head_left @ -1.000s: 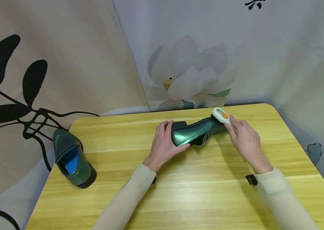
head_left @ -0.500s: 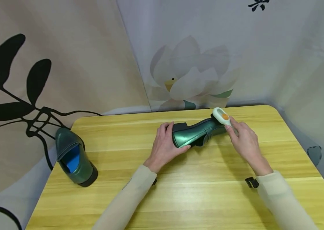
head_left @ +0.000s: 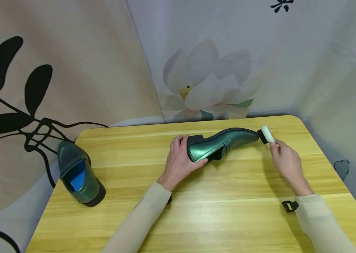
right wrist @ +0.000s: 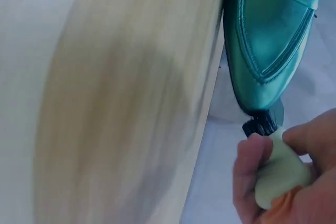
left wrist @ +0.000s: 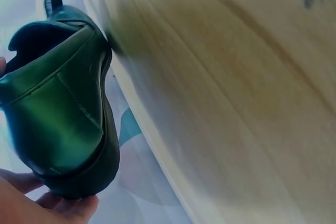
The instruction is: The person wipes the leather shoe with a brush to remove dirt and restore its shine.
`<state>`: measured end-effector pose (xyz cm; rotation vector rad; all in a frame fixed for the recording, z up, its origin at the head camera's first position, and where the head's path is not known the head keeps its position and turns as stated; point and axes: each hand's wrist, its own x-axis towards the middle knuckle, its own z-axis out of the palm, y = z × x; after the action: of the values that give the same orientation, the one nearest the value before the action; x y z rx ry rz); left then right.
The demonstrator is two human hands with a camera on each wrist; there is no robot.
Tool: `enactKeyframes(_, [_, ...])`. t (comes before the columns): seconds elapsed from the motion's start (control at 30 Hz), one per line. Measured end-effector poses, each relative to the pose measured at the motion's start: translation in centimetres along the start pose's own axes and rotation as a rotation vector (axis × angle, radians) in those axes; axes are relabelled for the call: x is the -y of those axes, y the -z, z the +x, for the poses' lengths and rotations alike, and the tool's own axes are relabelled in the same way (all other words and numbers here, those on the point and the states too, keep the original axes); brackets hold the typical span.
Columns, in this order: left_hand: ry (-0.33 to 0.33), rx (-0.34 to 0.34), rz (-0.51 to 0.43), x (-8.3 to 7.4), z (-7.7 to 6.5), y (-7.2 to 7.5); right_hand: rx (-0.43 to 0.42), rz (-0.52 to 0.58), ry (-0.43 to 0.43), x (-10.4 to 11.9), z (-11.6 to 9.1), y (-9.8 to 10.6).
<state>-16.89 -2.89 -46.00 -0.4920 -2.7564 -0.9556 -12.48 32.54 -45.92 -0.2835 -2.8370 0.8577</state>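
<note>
A shiny green loafer [head_left: 216, 144] is tipped on its side above the table, its sole facing the back wall. My left hand [head_left: 180, 158] grips it round the heel; in the left wrist view the fingers [left wrist: 79, 209] curl under the heel's edge. In my right hand [head_left: 288, 160] is a small white brush [head_left: 268, 134] with dark bristles and an orange patch, pinched by thumb and fingers. Its bristles [right wrist: 260, 123] touch the loafer's toe tip in the right wrist view. The loafer's far side is hidden.
A second green loafer [head_left: 81, 175] with a blue insole stands on the left edge of the wooden table [head_left: 222, 218]. Behind the table hangs a pale curtain [head_left: 212, 70] printed with flowers and leaves.
My right hand has moved the brush rightward and slightly down, from the sole's edge near the forefoot to the toe tip, turning it. My left hand and the loafer stay about where they were.
</note>
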Motion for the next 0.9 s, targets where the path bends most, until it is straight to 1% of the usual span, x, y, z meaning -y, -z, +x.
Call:
enactKeyframes(0.07, [-0.002, -0.006, 0.001, 0.0, 0.0, -0.1, -0.019, 0.001, 0.026, 0.6, 0.0, -0.1])
enactKeyframes(0.2, [-0.016, -0.024, 0.009, -0.1, -0.1, -0.2, -0.061, 0.011, 0.139, 2.7, -0.3, -0.5])
enactKeyframes(0.27, [-0.020, -0.030, 0.011, -0.1, 0.0, -0.2, -0.078, 0.008, 0.172, 3.3, -0.4, -0.7])
enactKeyframes(0.33, [-0.022, -0.031, 0.013, -0.1, 0.0, -0.1, -0.088, 0.004, 0.155, 3.4, -0.4, -0.8])
enactKeyframes(0.37, [-0.021, -0.030, 0.012, -0.1, 0.0, -0.1, -0.095, -0.002, 0.133, 3.2, -0.3, -0.8])
enactKeyframes(0.43, [-0.020, -0.028, 0.011, 0.0, 0.0, -0.1, -0.099, -0.013, 0.082, 2.4, -0.2, -0.7])
enactKeyframes(0.5, [-0.018, -0.030, 0.014, 0.0, 0.0, -0.1, -0.083, -0.016, 0.042, 1.6, 0.0, -0.7])
enactKeyframes(0.6, [-0.018, -0.036, 0.015, 0.1, 0.0, -0.1, -0.061, -0.006, 0.042, 1.3, 0.1, -0.7])
enactKeyframes(0.67, [-0.020, -0.036, 0.017, 0.1, 0.0, -0.1, -0.054, -0.003, 0.071, 1.8, 0.1, -0.7])
enactKeyframes(0.73, [-0.025, -0.034, 0.015, 0.0, 0.0, -0.1, -0.062, -0.019, 0.120, 2.8, 0.0, -0.7])
enactKeyframes(0.9, [-0.052, -0.035, 0.019, -0.1, 0.1, -0.1, -0.113, -0.134, 0.287, 5.8, -0.8, -0.6])
